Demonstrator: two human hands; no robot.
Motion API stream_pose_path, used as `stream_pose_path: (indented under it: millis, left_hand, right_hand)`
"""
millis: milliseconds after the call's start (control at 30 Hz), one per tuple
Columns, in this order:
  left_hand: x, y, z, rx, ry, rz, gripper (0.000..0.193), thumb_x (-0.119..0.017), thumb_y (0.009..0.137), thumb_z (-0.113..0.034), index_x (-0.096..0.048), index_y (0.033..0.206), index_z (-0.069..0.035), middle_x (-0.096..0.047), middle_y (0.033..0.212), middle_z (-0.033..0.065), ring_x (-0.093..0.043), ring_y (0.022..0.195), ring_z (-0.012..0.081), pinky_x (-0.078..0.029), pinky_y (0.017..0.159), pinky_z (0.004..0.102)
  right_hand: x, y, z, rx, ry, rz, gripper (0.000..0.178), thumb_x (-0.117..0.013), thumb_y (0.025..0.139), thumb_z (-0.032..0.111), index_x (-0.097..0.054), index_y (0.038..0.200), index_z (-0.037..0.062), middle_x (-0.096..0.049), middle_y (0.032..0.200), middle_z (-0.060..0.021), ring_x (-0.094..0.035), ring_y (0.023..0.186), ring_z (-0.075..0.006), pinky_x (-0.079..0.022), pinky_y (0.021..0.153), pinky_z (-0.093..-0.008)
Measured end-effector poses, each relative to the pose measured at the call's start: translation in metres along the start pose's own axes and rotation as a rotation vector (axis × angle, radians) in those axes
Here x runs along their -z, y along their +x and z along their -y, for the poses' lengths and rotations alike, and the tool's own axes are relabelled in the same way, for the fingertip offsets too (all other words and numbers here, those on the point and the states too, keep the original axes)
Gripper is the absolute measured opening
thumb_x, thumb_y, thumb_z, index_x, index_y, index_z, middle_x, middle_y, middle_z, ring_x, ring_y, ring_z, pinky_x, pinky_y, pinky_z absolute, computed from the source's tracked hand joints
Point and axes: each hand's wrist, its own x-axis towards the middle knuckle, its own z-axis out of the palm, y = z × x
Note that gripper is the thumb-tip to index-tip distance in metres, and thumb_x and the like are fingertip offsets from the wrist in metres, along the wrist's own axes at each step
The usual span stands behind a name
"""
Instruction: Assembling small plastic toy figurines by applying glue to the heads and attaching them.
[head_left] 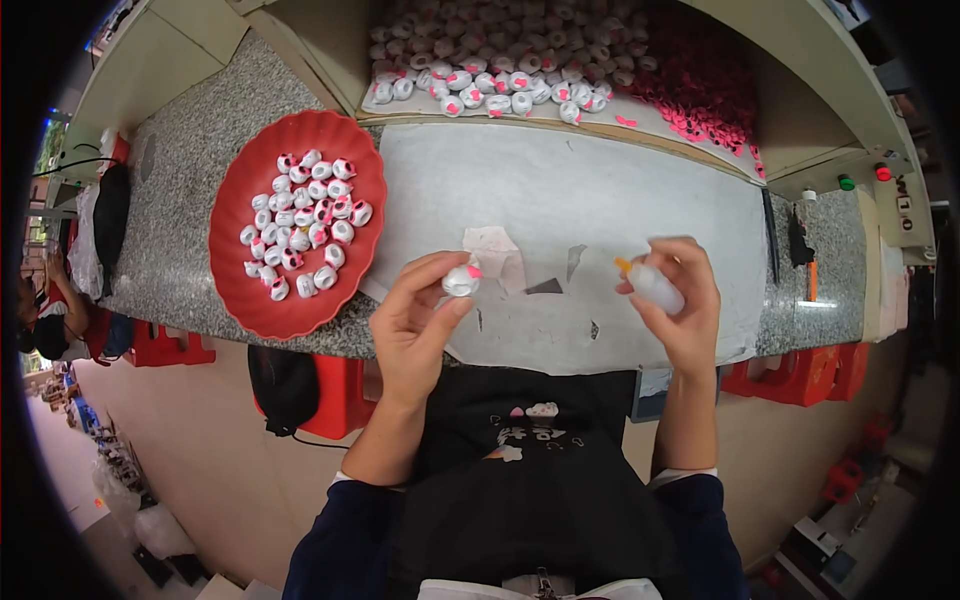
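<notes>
Between the thumb and fingers of my left hand [408, 325] is a small round white piece [460, 283] with a bright pink bit on its upper right. My right hand [692, 300] is wrapped round a small translucent white squeeze bottle [658, 289]; its orange tip points up and left, toward the piece but well apart from it. Both hands hover over a worn sheet of white paper [480, 180] on the bench. To the left of my left hand stands a red scalloped plate [230, 240] bearing several white pieces with pink and dark parts.
Behind the sheet, a shelf holds a heap of white pieces [510, 60] and, at its right, a pile of small pink parts [700, 95]. An orange-handled tool [813, 283] lies at the right on the speckled bench [170, 215]. Red stools [800, 375] stand below the bench edge.
</notes>
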Motion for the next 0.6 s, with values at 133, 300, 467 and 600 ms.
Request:
stream_pose_path:
  millis: [133, 300, 467, 600]
  left_hand:
    - [0.001, 0.005, -0.002, 0.006, -0.011, -0.038, 0.032, -0.055, 0.069, 0.008, -0.048, 0.101, 0.005, -0.047, 0.104, 0.0146, -0.049, 0.093, 0.0186, -0.039, 0.081, 0.0274]
    - [-0.002, 0.004, -0.001, 0.028, 0.019, -0.023, 0.033, -0.055, 0.069, 0.007, -0.048, 0.101, 0.005, -0.048, 0.102, 0.0143, -0.050, 0.092, 0.0172, -0.040, 0.078, 0.0262]
    - [-0.001, 0.004, -0.003, 0.027, 0.007, -0.029, 0.033, -0.055, 0.069, 0.008, -0.048, 0.102, 0.004, -0.048, 0.102, 0.0137, -0.049, 0.092, 0.0167, -0.040, 0.078, 0.0260]
    - [-0.008, 0.005, -0.003, 0.071, -0.071, 0.013, 0.035, -0.055, 0.069, 0.007, -0.046, 0.103, 0.005, -0.050, 0.102, 0.0146, -0.050, 0.091, 0.0170, -0.039, 0.079, 0.0263]
  right_hand:
    - [0.035, 0.064, -0.039, 0.018, -0.143, 0.026, 0.025, -0.054, 0.068, -0.001, -0.045, 0.091, 0.0007, -0.044, 0.077, -0.0050, -0.051, 0.077, -0.0162, -0.043, 0.064, -0.0271]
    - [0.037, 0.127, -0.059, 0.261, -0.906, -0.016, 0.024, -0.062, 0.066, 0.010, -0.051, 0.086, 0.0021, -0.050, 0.079, -0.0082, -0.052, 0.075, -0.0235, -0.041, 0.065, -0.0312]
    - [0.040, 0.123, -0.069, 0.306, -1.005, 0.078, 0.018, -0.062, 0.064, 0.004, -0.056, 0.081, 0.0028, -0.052, 0.079, -0.0098, -0.051, 0.076, -0.0260, -0.041, 0.064, -0.0301]
    - [0.027, 0.090, -0.039, 0.406, -0.697, 0.012, 0.011, -0.058, 0.066, -0.002, -0.056, 0.076, -0.0001, -0.054, 0.077, -0.0089, -0.052, 0.070, -0.0188, -0.041, 0.061, -0.0247]
